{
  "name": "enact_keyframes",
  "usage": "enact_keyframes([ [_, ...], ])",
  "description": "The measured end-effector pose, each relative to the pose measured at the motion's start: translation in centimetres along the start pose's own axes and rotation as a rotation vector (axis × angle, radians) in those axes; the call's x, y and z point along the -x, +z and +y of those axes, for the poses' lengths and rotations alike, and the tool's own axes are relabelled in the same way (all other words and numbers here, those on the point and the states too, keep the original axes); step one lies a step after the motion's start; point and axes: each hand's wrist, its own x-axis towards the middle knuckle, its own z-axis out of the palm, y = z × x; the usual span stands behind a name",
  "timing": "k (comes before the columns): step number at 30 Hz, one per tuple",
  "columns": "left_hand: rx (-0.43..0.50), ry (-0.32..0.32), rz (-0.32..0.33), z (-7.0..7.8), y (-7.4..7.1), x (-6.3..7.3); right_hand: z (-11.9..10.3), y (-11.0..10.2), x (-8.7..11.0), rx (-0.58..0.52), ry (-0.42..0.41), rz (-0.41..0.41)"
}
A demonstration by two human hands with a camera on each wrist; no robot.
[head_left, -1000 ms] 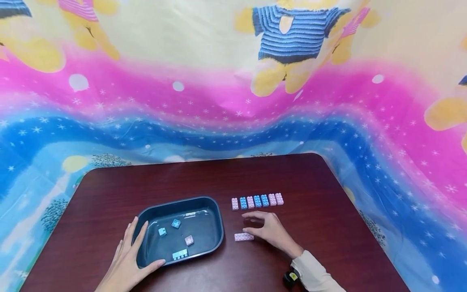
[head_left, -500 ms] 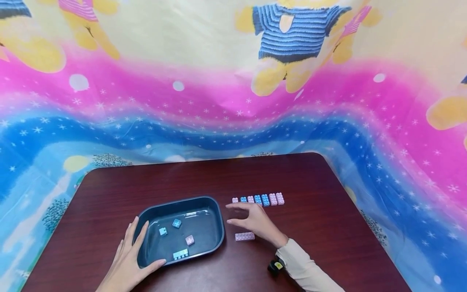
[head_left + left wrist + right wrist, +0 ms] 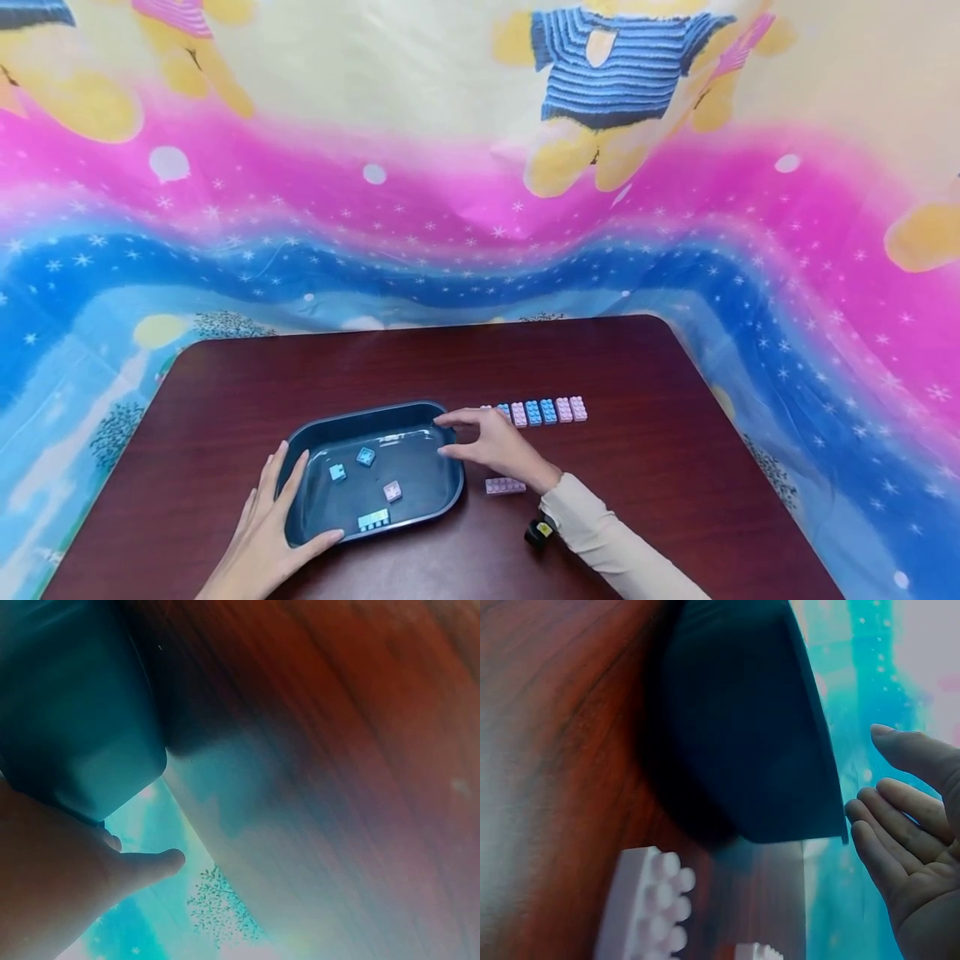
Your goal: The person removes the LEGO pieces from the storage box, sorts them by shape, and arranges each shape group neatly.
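A dark blue-green tray (image 3: 405, 467) stands on the table with several small toy bricks in it, among them a light blue brick (image 3: 373, 520) and a pink brick (image 3: 392, 491). Around the tray's left end my left hand (image 3: 258, 533) is spread, with fingertips on the left rim and thumb along the near rim. At the tray's right end, my right hand (image 3: 498, 446) has its fingertips over or at the rim; whether they touch it I cannot tell. In the right wrist view that hand (image 3: 915, 847) holds nothing, its fingers extended beside the tray wall (image 3: 750, 720).
On the brown table (image 3: 637, 467), a row of pink and blue bricks (image 3: 532, 412) runs behind my right hand, which covers part of its left end. A longer pink brick (image 3: 505, 486) lies below the right hand. Patterned cloth (image 3: 450, 208) hangs behind the table.
My right hand has moved left, from above the longer pink brick to the tray's right rim, with nothing in it. The left hand and the bricks stay as they were.
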Motion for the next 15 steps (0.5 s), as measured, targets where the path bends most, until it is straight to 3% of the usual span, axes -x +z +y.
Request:
enact_keyframes([
  [7, -0.008, -0.004, -0.009, 0.0, 0.1, -0.1, -1.1, 0.7, -2.0, -0.027, -0.03, -0.065],
  [15, -0.004, -0.007, -0.017, 0.1, 0.0, -0.1, -2.1, 2.3, -4.2, 0.069, -0.053, -0.137],
])
